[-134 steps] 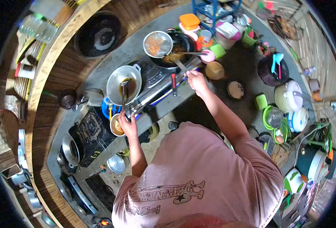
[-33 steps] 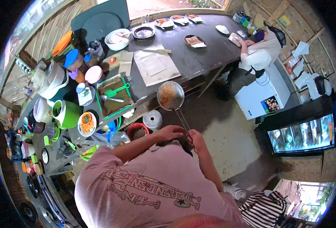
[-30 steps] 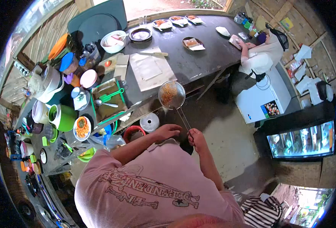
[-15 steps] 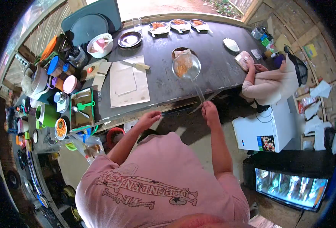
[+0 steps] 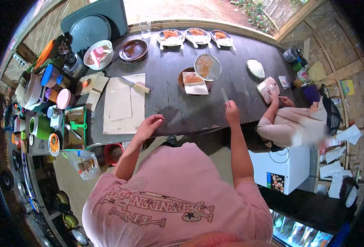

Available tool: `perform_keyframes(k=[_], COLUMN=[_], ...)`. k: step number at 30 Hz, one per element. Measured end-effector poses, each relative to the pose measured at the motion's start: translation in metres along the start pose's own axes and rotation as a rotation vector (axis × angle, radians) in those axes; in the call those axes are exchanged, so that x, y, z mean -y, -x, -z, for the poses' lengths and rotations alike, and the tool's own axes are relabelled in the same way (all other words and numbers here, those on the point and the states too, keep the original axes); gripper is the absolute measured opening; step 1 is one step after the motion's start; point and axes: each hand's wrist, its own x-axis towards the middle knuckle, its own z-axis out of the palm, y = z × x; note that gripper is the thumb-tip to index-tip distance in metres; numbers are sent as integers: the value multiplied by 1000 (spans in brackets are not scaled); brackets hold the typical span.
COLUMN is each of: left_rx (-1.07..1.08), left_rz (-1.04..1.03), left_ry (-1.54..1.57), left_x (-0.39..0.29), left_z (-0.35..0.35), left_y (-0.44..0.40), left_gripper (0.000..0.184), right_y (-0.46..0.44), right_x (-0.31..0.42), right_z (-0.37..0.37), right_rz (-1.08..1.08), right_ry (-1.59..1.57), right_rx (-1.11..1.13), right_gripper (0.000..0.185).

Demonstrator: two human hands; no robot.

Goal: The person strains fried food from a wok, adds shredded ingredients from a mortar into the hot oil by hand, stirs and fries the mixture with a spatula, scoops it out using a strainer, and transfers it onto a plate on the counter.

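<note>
My right hand (image 5: 232, 113) grips the long handle of a round mesh strainer (image 5: 208, 67). Orange-brown fried bits show in its bowl, held over the dark table. Just left of and below the strainer, a brown plate (image 5: 182, 83) bears white paper (image 5: 196, 89) with a fried orange-brown piece (image 5: 192, 78) on it. My left hand (image 5: 151, 124) is over the table's near edge, with nothing in its loosely bent fingers. The nearest thing to it is a cardboard sheet (image 5: 118, 107), on which a knife (image 5: 138, 85) lies.
Along the far edge stand three plates of food (image 5: 171, 38), a glass (image 5: 145, 29) and stacked brown plates (image 5: 133, 51). At right, a person (image 5: 291, 123) handles a pink-cased device (image 5: 268, 88) near a plate of white food (image 5: 255, 68). Jars and a green tray (image 5: 74, 138) crowd the left.
The strainer has moved off the brown plate toward its upper right, uncovering the paper and fried piece. My left hand has come over the table edge; the view has shifted closer to the table.
</note>
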Motion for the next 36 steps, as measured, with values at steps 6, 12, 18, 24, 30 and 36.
perform_keyframes(k=[6,12,18,24,30,36], left_rx=[-63,-200,-332,-478,-602,-652], left_rz=[2,-49,-39,-28,29,38], left_ry=[-34,-44,-115,-109,-177,-319], left_x=[-13,-15,-17,-1,-5,-4], left_z=[-9,-34,-72,-108,-111,-88], left_y=[-69,-116,-119,-114,-137,-179], left_gripper=[27,30,33,33,32,38], right_y=[-19,-33,-55,-71,-83,-84], right_x=[1,-24,-44,-54,-65,-56], right_z=[6,14,22,17,9,6], right_rz=[113,227,370,426,463,476], right_ry=[160,182,109,53,80,119], right_rx=[-47,2,11,52,86,70], right_gripper=[21,17,19,22,23,22])
